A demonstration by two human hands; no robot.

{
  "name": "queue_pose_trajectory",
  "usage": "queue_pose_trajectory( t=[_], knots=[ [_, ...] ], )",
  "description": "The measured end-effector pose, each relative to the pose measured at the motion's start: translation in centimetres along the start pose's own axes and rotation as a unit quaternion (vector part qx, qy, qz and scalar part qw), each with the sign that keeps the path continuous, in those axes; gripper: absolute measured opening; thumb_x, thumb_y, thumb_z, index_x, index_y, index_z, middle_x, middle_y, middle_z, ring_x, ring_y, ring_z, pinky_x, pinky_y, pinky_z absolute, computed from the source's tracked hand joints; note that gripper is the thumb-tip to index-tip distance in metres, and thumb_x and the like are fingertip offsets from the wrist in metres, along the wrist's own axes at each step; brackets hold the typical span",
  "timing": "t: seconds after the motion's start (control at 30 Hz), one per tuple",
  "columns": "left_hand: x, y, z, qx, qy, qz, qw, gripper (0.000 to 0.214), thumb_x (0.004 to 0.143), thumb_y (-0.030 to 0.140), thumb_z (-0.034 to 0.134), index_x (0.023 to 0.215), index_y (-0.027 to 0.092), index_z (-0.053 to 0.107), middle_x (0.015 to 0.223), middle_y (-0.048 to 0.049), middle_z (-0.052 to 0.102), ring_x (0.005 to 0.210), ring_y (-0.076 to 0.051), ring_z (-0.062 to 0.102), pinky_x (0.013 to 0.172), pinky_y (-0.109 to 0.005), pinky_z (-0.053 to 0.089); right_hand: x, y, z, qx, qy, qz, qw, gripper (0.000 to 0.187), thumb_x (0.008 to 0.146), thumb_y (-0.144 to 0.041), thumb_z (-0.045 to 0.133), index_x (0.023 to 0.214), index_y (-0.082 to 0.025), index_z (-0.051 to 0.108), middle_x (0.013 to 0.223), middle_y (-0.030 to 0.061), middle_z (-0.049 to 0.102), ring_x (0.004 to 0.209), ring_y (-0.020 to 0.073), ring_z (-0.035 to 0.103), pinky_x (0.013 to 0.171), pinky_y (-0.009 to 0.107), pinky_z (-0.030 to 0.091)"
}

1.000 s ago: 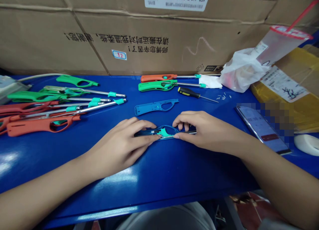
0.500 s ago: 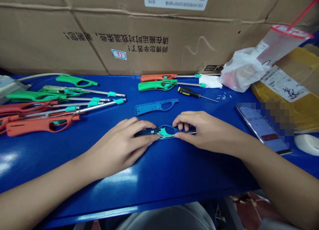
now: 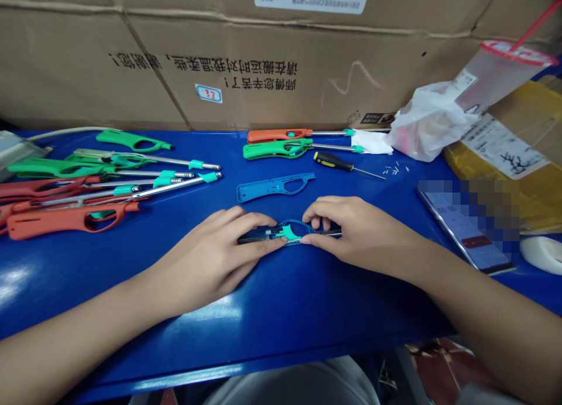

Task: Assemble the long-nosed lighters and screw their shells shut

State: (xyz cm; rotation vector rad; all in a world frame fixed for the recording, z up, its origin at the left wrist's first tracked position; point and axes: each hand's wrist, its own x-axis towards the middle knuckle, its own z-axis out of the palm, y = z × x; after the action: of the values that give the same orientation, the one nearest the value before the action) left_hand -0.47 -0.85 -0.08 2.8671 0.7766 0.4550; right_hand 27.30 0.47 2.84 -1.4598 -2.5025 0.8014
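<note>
A blue gas lighter (image 3: 302, 227) lies opened up on the blue table, its inner parts and teal trigger (image 3: 290, 233) exposed. My left hand (image 3: 228, 247) grips its handle side, thumb and forefinger beside the trigger. With thumb and fingertips closed, my right hand (image 3: 346, 223) holds it at the trigger loop, near the metal tube that sticks out under the palm. Just beyond both hands rests the loose blue half shell (image 3: 276, 187), hollow side up. My fingers cover part of the lighter.
Red and green lighters (image 3: 74, 220) are heaped at the left. At the back are an orange lighter (image 3: 278, 136), a green lighter (image 3: 276, 149), a screwdriver (image 3: 333, 161) and a large carton (image 3: 246, 54). A phone (image 3: 461, 229), mouse (image 3: 542, 254) and bagged cup (image 3: 496, 77) stand right.
My left thumb has shifted slightly right, onto the teal trigger area. My right fingertips have moved a little left along the lighter. The view has shifted slightly.
</note>
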Motion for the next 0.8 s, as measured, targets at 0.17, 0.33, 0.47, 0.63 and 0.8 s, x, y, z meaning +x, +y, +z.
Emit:
queue_pose_trajectory(
  t=[0.17, 0.33, 0.47, 0.63, 0.8],
  knots=[
    [0.08, -0.05, 0.14, -0.005, 0.007, 0.005, 1.000, 0.041, 0.106, 0.017, 0.053, 0.144, 0.028, 0.063, 0.137, -0.0115, 0.063, 0.110, -0.028, 0.061, 0.091, -0.043, 0.052, -0.08, -0.06, -0.05, -0.024, -0.001, -0.008, 1.000, 0.016, 0.097, -0.035, 0.069, 0.105, -0.021, 0.072, 0.103, 0.0037, 0.073, 0.093, 0.0211, 0.065, 0.082, 0.036, 0.046],
    [0.07, -0.13, 0.17, -0.008, 0.009, 0.006, 1.000, 0.040, 0.106, 0.016, 0.054, 0.143, 0.027, 0.064, 0.136, -0.0116, 0.063, 0.112, -0.028, 0.061, 0.092, -0.043, 0.052, -0.13, -0.27, -0.10, -0.077, -0.009, -0.035, 0.996, 0.022, 0.099, -0.040, 0.069, 0.107, -0.020, 0.075, 0.105, 0.0050, 0.076, 0.095, 0.0230, 0.069, 0.090, 0.040, 0.044],
    [-0.01, -0.10, 0.19, -0.005, 0.005, 0.005, 1.000, 0.040, 0.106, 0.017, 0.054, 0.144, 0.028, 0.064, 0.136, -0.0117, 0.063, 0.113, -0.028, 0.061, 0.092, -0.043, 0.052, -0.11, -0.34, -0.18, -0.111, -0.009, -0.058, 0.992, 0.024, 0.102, -0.040, 0.065, 0.106, -0.019, 0.077, 0.107, 0.0060, 0.077, 0.099, 0.0247, 0.071, 0.091, 0.041, 0.043],
    [0.02, 0.00, 0.15, 0.001, 0.000, 0.002, 1.000, 0.039, 0.107, 0.018, 0.053, 0.143, 0.028, 0.065, 0.137, -0.0117, 0.063, 0.113, -0.028, 0.062, 0.091, -0.043, 0.053, -0.24, -0.50, -0.26, -0.140, -0.009, -0.069, 0.988, 0.021, 0.103, -0.036, 0.066, 0.103, -0.019, 0.078, 0.107, 0.0066, 0.078, 0.101, 0.0257, 0.072, 0.091, 0.042, 0.045],
    [0.00, 0.16, -0.03, 0.022, -0.003, 0.008, 1.000, 0.039, 0.108, 0.019, 0.051, 0.142, 0.028, 0.066, 0.136, -0.0121, 0.064, 0.111, -0.029, 0.062, 0.088, -0.044, 0.054, -0.55, -0.34, -0.37, -0.101, -0.008, -0.065, 0.993, 0.021, 0.103, -0.032, 0.064, 0.115, -0.020, 0.077, 0.114, 0.0056, 0.077, 0.108, 0.0257, 0.071, 0.096, 0.042, 0.046]
  ],
)
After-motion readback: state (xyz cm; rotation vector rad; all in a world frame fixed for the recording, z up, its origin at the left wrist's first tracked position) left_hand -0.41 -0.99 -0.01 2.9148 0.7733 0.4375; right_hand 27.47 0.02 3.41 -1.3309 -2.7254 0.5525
